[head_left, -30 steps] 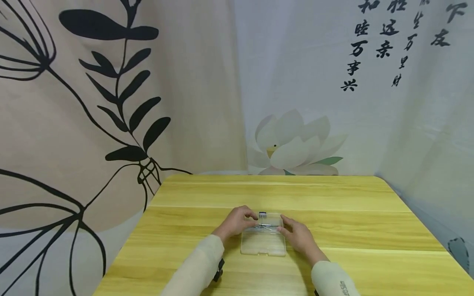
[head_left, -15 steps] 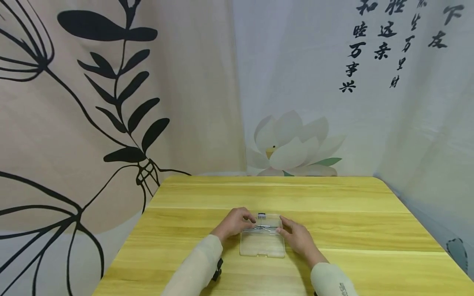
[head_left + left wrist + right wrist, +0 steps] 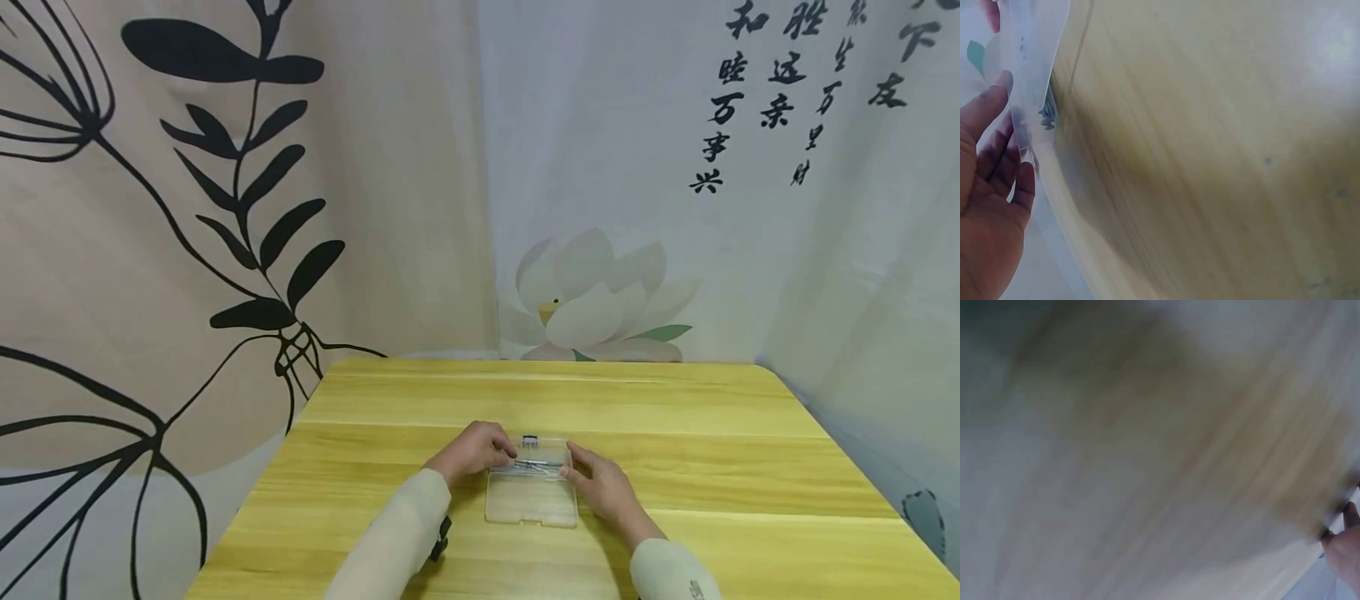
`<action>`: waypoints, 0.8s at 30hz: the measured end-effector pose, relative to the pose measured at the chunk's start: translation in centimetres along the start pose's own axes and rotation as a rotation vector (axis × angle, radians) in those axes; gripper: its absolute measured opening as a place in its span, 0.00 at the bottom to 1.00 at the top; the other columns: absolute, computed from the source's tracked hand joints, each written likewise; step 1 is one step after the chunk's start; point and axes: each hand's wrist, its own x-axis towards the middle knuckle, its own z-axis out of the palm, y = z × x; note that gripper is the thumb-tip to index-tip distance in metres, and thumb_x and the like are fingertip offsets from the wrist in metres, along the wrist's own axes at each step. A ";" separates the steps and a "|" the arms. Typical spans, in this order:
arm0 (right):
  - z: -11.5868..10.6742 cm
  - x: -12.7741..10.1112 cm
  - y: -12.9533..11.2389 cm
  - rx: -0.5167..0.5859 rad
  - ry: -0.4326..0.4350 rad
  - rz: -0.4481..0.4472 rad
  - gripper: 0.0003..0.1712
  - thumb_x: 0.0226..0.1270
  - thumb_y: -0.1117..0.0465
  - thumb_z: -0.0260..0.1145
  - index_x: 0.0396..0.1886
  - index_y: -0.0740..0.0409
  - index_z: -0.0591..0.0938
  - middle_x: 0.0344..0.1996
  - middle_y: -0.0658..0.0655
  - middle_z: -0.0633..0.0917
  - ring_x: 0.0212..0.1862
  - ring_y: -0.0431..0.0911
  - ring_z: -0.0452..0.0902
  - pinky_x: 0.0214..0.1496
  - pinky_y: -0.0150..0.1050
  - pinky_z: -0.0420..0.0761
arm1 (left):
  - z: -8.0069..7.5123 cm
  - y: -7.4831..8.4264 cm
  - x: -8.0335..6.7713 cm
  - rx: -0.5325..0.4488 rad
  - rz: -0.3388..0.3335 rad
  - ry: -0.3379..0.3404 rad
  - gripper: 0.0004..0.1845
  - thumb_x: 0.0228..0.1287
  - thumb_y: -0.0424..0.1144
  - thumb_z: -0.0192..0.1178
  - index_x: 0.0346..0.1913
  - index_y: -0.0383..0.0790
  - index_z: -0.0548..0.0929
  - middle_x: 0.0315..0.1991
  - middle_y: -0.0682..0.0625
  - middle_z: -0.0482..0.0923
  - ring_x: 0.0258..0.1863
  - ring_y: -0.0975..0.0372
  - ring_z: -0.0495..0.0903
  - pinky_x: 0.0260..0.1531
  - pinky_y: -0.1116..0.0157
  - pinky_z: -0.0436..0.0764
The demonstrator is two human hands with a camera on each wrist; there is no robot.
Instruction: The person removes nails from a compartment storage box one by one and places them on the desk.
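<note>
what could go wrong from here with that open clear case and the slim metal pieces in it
Spilling: the clear case is open, so a tilt might send the slim metal pieces onto the table.

Pinching: the left hand and right hand both grip its edges, so closing it might nip a finger.

Jamming: the pieces lie across the middle, perhaps by the fold, and might block closing.

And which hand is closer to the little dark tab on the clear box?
Left: the left hand is just left of the dark tab; the right hand is farther, at the right edge of the clear plastic box.
</note>
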 end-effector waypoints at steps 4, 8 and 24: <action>0.1 -0.1 0.0 0.002 -0.002 0.003 0.33 0.73 0.52 0.64 0.73 0.55 0.69 0.67 0.63 0.73 0.70 0.66 0.61 0.69 0.63 0.59 | -0.1 0.1 0.2 0.036 0.004 -0.027 0.04 0.61 0.33 0.70 0.37 0.42 0.91 0.36 0.57 0.80 0.38 0.66 0.77 0.40 0.67 0.78; 0.2 -0.1 -0.1 -0.001 0.004 0.001 0.33 0.72 0.52 0.64 0.73 0.56 0.70 0.67 0.64 0.72 0.70 0.66 0.61 0.69 0.62 0.59 | 0.0 0.0 0.5 0.120 0.022 -0.052 0.04 0.61 0.34 0.70 0.37 0.43 0.92 0.35 0.58 0.79 0.36 0.68 0.77 0.38 0.69 0.78; 0.0 -0.1 -0.2 0.005 0.003 0.006 0.33 0.73 0.52 0.64 0.73 0.56 0.69 0.67 0.64 0.73 0.70 0.66 0.60 0.69 0.63 0.58 | 0.5 0.1 1.2 0.277 0.072 -0.082 0.04 0.63 0.36 0.69 0.38 0.44 0.92 0.34 0.58 0.81 0.36 0.68 0.78 0.38 0.71 0.78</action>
